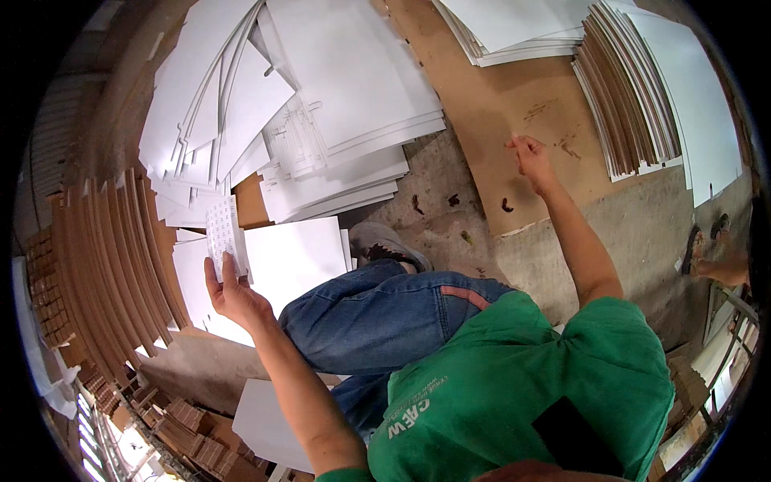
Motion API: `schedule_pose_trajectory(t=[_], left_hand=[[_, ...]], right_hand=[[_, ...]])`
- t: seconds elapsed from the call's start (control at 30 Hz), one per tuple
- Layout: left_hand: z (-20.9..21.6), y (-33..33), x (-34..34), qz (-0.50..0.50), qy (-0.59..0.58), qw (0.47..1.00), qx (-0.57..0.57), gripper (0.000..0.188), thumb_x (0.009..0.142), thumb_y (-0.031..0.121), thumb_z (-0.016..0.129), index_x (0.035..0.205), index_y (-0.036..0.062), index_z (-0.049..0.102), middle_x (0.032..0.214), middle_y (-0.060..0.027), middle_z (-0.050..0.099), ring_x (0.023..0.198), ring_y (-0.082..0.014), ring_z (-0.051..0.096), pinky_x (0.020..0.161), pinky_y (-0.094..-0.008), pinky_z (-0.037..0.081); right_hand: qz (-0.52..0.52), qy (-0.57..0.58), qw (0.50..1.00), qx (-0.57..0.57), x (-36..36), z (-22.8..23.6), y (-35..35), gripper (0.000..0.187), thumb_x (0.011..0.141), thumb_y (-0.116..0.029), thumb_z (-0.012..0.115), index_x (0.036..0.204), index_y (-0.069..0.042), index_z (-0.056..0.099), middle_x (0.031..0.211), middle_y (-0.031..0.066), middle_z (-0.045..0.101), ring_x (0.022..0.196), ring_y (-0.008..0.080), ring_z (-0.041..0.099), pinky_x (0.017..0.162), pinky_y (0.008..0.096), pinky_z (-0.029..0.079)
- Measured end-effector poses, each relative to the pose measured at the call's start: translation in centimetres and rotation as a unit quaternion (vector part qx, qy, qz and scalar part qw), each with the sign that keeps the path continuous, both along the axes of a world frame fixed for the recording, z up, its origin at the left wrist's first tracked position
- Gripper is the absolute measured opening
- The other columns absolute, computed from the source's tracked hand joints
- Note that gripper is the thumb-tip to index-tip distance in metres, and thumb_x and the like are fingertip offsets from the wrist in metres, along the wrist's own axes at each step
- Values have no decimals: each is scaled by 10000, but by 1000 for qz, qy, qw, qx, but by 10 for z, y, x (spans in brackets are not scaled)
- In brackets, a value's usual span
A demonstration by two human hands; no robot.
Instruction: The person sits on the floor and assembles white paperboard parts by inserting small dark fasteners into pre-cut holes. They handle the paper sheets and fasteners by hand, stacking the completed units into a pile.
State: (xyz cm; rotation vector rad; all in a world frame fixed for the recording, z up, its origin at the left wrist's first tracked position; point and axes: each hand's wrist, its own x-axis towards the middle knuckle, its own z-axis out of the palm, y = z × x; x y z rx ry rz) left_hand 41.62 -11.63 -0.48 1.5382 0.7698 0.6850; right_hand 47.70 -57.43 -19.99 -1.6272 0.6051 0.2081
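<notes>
Left hand (241, 300), 8 o'clock: fingers pinch thin, narrow, row-printed white paper sheet (222, 227) | Right hand (532, 162), 2 o'clock: fingers press together over dark-smudged brown cardboard (479, 100)

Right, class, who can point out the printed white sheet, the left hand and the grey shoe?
Printed white sheet (224, 228): head view, middle of its printed face.
Left hand (238, 300): head view, middle of the hand.
Grey shoe (385, 238): head view, on its upper.

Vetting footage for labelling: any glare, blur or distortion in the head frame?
Head view: fisheye curvature, black corners, cardboard stack looks bowed; near-blown highlight on the white panel beside the left hand; printed strip's small marks unclear.
</notes>
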Motion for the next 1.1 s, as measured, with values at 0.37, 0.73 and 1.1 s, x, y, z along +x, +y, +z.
schedule_pose_trajectory(t=[0.37,0.73,1.1], left_hand=[[1,-2,1,0,4,1000,7,442,775,43,626,1170,-46,449,1049,-181,560,926,-215,570,789,-293,488],[1,0,0,5,8,1000,10,423,781,25,610,1167,-45,451,1037,-174,559,905,-211,571,779,-293,491],[-7,13,-18,27,-29,999,-27,424,779,30,610,1179,3,470,961,-143,598,874,-187,581,739,-284,485]], right_hand=[[-5,15,1000,-6,0,5,2,318,862,-367,522,786,-67,595,511,-54,383,415,29,313,381,196,246],[-20,31,999,-10,-1,-1,1,311,873,-347,509,803,-55,591,520,-60,368,415,30,295,382,197,238],[20,-7,999,-43,-11,12,10,303,875,-353,494,851,-74,611,564,-69,389,496,31,327,431,202,268]])
